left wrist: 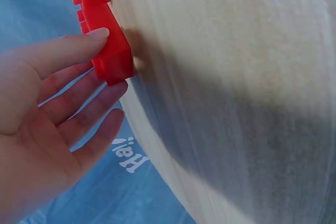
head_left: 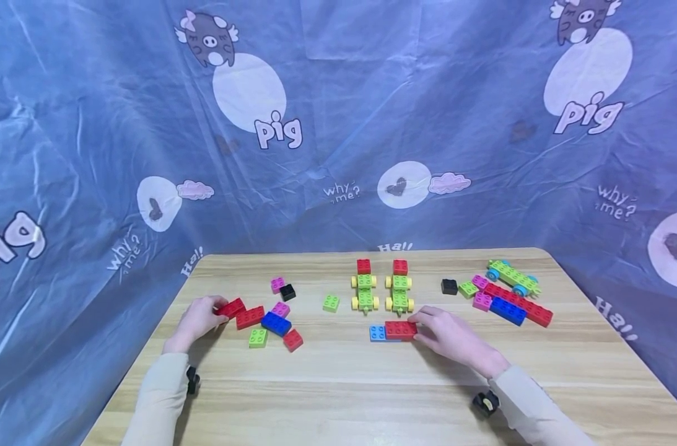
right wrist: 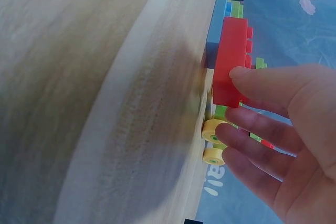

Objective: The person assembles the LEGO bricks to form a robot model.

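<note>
My right hand (head_left: pixel 452 337) pinches the right end of a long red brick (head_left: pixel 399 330), thumb on its near side. That brick lies over the right part of a light blue brick (head_left: pixel 377 333), whose left studs show uncovered. At the table's left, my left hand (head_left: pixel 196 321) holds a red brick (head_left: pixel 233 308) between thumb and fingers. In the left wrist view the thumb presses on this brick's side (left wrist: pixel 107 51), with fingertips behind and under its end. Another red brick (head_left: pixel 251 317) sits right beside it.
Near the left hand lie a blue brick (head_left: pixel 275 323), a green brick (head_left: pixel 257 338), a small red brick (head_left: pixel 293 340) and several others. Two green cars with yellow wheels (head_left: pixel 365 300) stand at the back. Further right are a blue-wheeled green car (head_left: pixel 511 276) and a long red row (head_left: pixel 530 308).
</note>
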A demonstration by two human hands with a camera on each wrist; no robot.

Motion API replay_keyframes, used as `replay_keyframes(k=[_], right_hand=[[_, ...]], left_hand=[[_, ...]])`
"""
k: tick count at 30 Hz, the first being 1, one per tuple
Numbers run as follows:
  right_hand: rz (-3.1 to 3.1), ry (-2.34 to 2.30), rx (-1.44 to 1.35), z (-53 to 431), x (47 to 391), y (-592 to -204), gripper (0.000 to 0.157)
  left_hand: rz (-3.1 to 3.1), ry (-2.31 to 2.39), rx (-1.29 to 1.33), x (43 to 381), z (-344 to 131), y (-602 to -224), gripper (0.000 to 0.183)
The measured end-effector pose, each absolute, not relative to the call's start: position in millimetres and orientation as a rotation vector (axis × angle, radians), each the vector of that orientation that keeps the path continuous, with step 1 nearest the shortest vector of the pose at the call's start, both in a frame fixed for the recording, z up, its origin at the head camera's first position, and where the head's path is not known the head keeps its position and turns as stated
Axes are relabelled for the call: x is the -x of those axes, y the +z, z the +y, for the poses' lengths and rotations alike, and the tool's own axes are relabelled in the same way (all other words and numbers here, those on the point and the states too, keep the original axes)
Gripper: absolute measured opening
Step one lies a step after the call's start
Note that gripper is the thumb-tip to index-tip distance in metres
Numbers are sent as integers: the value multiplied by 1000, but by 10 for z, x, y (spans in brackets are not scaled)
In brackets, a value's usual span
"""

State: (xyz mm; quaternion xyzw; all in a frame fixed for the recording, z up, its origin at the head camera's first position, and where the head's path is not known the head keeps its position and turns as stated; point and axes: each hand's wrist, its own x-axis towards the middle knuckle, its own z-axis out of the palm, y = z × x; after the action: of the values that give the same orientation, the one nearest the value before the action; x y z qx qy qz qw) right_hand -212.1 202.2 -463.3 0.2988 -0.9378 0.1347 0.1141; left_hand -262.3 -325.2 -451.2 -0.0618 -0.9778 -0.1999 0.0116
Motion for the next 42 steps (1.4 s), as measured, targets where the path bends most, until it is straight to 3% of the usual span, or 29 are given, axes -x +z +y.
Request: replay_keyframes(k=[15,42], right_hand=[[-2750,419,-904,2030,2129,-4628,31],[-2759,404,-894,2031,2148,-4633,31]], left_hand=[[-2952,-669,243,2642,-3161,-4423,35],[-2834,-676,737,2530,-2130,-4159,31]])
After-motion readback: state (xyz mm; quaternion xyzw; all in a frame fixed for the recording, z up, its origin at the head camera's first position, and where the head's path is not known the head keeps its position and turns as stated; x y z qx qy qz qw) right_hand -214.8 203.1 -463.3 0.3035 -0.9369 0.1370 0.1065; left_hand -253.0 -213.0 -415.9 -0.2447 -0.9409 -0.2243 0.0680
